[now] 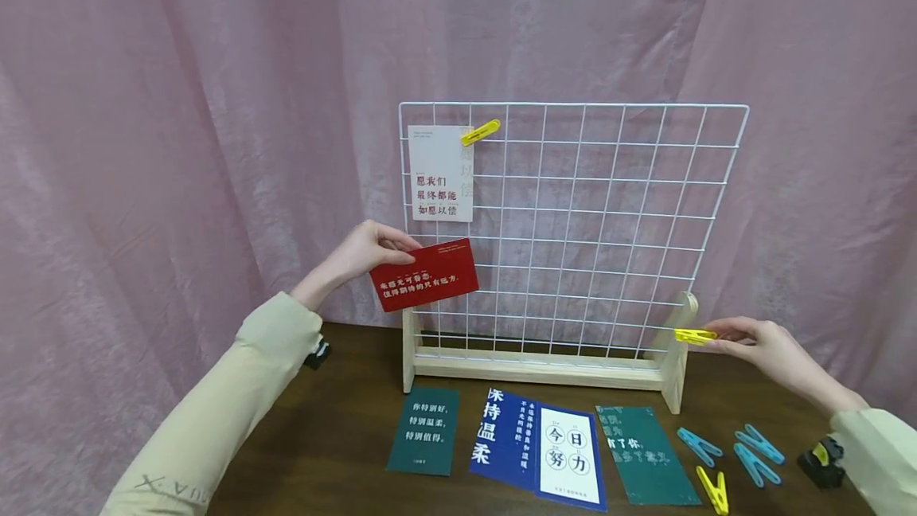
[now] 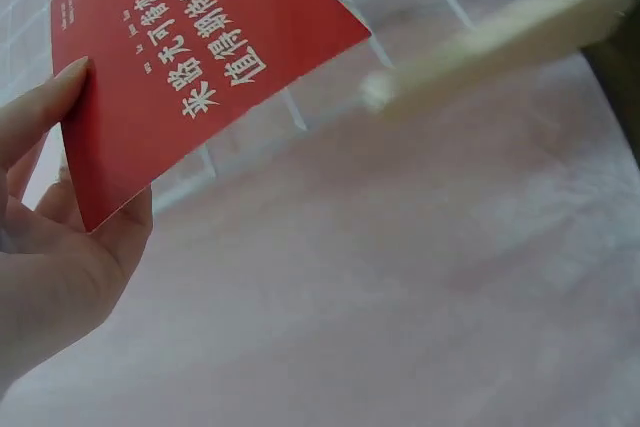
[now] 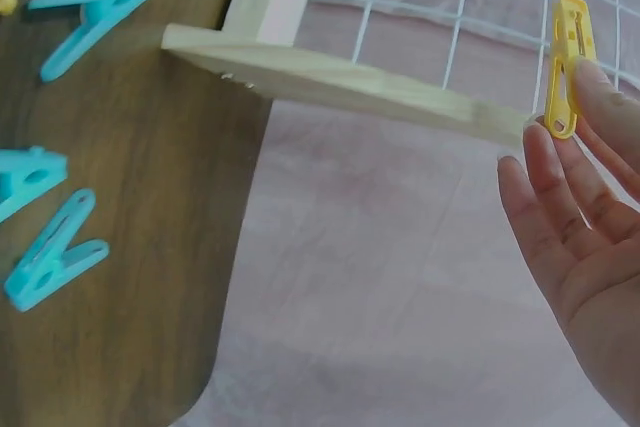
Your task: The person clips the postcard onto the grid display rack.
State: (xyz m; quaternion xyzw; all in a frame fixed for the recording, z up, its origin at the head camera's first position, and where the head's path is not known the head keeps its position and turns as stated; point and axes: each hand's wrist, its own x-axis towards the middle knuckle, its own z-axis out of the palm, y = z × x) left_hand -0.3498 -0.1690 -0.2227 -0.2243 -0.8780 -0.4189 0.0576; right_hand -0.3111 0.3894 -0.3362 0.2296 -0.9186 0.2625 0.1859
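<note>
1. Pinching the red card (image 1: 437, 277) near its upper left corner, the left grip (image 1: 364, 252) has its thumb on the printed front and fingers behind, a hold that seems to suit leaving most lettering uncovered. The card tilts before the grid's (image 1: 582, 105) lower left, hiding some wires and apparently the top of the stand's (image 1: 537, 367) left foot. Whether it touches the wires cannot be told.

2. Below it, a green card (image 1: 424, 435) lies face up on the tabletop (image 1: 315, 420).

3. Above the red card hangs the white card (image 1: 440, 162); the upper clip (image 1: 481, 132) crosses its right edge near the top, probably to fasten it to a wire. It occupies the grid's upper left, so it would block another card there.

4. The grid stands upright in the wooden stand, whose feet likely spare both hands from steadying it. A pink curtain (image 1: 215, 102) hangs behind.

5. In front, the blue card (image 1: 501, 444) and ringed card (image 1: 570, 456) seem to meet along one edge; a larger green card (image 1: 648, 460) lies beside them, all face up, perhaps for easy reading.

6. Thumb and fingers of the right grip (image 1: 770, 353) pinch the yellow clip (image 1: 695, 336), one end projecting toward the grid, well apart from the red card. The stand's right foot is just beside it.

7. Blue clips (image 1: 759, 444) and a loose yellow clip (image 1: 720, 498) lie below, perhaps for easy reach.
</note>
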